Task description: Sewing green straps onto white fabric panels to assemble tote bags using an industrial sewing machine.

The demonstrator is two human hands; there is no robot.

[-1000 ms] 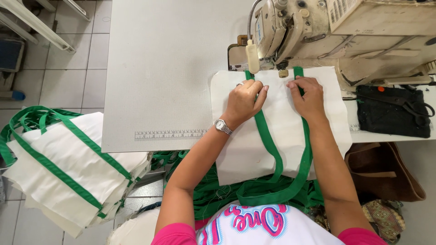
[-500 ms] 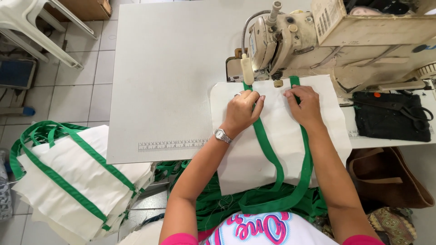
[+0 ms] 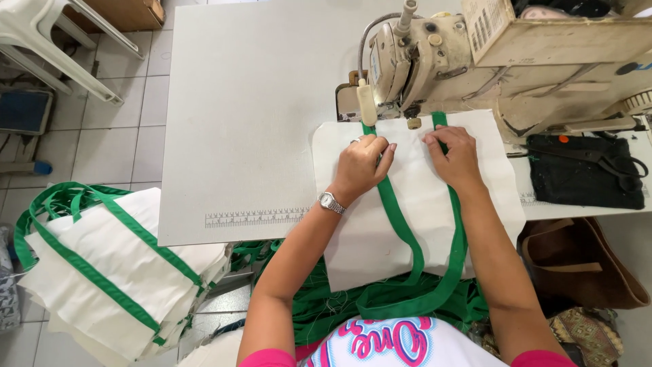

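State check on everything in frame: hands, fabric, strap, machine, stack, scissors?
left hand: pressing down on green strap
right hand: flat on strap's other side
green webbing strap: looped, lying on panel
white fabric panel: flat under machine head
beige sewing machine: strap ends beneath it
stack of white bags: piled beside table
black scissors: lying closed on dark cloth

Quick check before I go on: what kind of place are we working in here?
Most likely a small sewing workshop making bags. An industrial sewing machine stands on the white table, both hands press a white panel with a green strap at the needle, and a stack of finished bags lies alongside.
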